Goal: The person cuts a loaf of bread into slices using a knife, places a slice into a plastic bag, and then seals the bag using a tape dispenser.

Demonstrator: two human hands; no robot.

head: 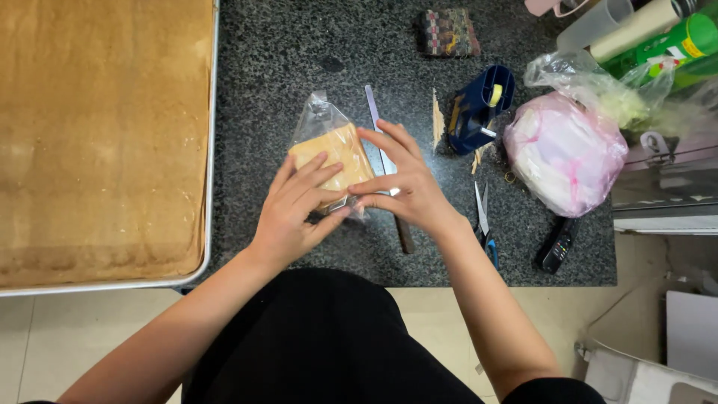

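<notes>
Both hands — left hand [295, 209], right hand [404, 187] — grip pinched on the bagged cake slice [333, 153] (clear wrapper).

A clear bag [327, 142] with a tan cake slice lies mid-bench, both hands on its near end. Right of it sits a tied bag [564, 153], pink and white, round and bulging. Behind that, a crumpled clear bag [598, 86] holds something pale green. At the far right corner lies a green bottle [673, 45] with a yellow label
</notes>
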